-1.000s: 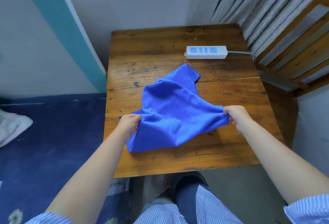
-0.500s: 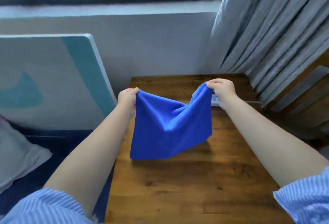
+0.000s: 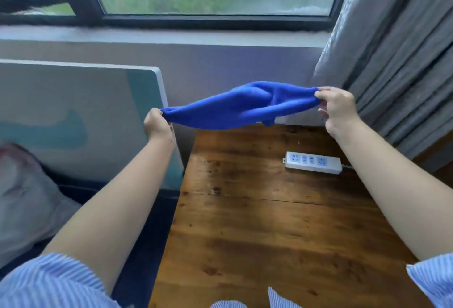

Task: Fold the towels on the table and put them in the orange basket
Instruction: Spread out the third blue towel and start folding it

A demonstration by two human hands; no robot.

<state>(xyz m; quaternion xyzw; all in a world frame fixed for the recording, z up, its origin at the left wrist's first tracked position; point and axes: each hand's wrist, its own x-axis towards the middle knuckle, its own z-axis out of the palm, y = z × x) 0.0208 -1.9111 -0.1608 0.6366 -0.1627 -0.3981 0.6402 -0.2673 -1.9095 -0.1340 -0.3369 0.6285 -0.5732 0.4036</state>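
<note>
left hand (image 3: 157, 125) and right hand (image 3: 337, 109) each pinch a corner of the blue towel (image 3: 241, 106) above the table (image 3: 269, 222), keep it taut, lay flat before folding

The blue towel (image 3: 242, 106) (soft, bunched) is stretched in the air above the table's far edge.

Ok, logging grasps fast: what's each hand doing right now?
Left hand: pinching one end of the towel, held in the air.
Right hand: pinching the other end.
</note>
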